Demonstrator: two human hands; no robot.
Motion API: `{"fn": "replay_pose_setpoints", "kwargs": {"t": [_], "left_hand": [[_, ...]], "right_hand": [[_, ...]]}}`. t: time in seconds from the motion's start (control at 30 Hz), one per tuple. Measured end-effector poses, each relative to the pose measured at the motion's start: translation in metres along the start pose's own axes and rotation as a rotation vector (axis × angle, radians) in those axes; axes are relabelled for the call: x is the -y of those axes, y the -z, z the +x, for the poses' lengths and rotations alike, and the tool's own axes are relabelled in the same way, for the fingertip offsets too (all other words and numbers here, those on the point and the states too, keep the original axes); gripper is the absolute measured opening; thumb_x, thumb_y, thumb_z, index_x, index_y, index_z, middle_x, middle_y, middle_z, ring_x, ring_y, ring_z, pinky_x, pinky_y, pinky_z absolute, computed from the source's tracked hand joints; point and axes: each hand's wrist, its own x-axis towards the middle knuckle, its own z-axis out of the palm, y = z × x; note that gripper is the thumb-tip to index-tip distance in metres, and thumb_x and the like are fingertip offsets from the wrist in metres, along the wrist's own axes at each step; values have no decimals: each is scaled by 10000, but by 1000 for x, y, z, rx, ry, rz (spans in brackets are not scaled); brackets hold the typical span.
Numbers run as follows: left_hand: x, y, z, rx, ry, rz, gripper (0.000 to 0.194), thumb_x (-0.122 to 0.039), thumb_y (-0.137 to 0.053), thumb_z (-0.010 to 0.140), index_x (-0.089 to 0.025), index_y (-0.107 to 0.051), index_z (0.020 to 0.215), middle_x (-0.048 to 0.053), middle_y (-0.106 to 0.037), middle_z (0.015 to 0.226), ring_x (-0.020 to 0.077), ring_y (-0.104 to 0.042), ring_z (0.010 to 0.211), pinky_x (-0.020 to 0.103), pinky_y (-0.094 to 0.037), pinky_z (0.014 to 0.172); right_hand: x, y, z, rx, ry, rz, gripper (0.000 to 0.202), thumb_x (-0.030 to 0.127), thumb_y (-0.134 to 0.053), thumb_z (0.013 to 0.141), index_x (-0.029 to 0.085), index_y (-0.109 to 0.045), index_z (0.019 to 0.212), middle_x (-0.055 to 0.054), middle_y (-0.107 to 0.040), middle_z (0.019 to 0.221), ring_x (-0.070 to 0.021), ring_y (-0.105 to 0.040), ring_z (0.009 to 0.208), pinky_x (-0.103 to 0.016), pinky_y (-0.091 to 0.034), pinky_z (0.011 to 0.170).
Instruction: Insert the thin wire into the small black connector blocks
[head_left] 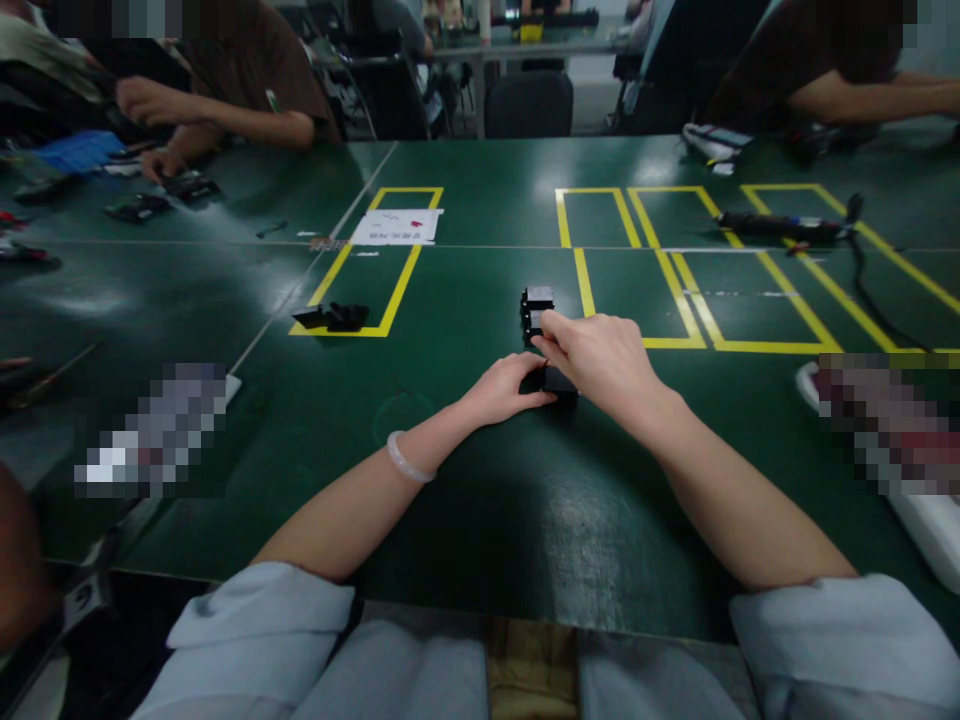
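My left hand (504, 388) rests on the table with its thumb and fingers closed round the left end of a small black box-shaped part (561, 382). Just above that part, my right hand (600, 350) is closed in a pinch. What its fingertips hold, if anything, is hidden. Beyond them stands a black piece with pale silvery faces (538, 298), partly covered by my right fingers. Whether the two pieces are joined I cannot tell.
Yellow tape outlines (390, 325) mark the green table (465, 520). A black part (341, 317) and a paper label (397, 227) lie left, a black tool with a cable (784, 226) right. Pixelated objects flank my arms. Co-workers sit opposite; one person's hand (161, 163) is near black parts.
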Motion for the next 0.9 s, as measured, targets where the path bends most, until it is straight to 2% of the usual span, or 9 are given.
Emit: {"fn": "replay_pose_setpoints", "kwargs": {"t": [0.33, 0.63, 0.9], "left_hand": [[-4, 1, -1, -1, 10, -5, 463, -415, -699, 861, -160, -600, 1234, 109, -669, 1241, 304, -625, 1137, 447, -478, 988], [-1, 0, 0, 0, 17, 15, 481, -456, -687, 865, -148, -595, 1223, 133, -652, 1274, 316, -613, 1161, 447, -479, 983], [0, -1, -1, -9, 1, 16, 465, -472, -685, 869, -154, -606, 1198, 134, -658, 1263, 316, -616, 1160, 446, -477, 978]], "right_hand": [[1, 1, -1, 3, 3, -11, 318, 425, -360, 1001, 215, -590, 1067, -81, -730, 829, -236, -680, 755, -299, -164, 542], [0, -1, 0, 6, 7, 29, 302, 340, -323, 1004, 200, -549, 1150, -70, -733, 858, -206, -658, 701, -295, -166, 534], [-1, -2, 0, -3, 33, 82, 284, 300, -296, 998, 202, -527, 1132, -47, -719, 858, -177, -627, 665, -289, -174, 524]]}}
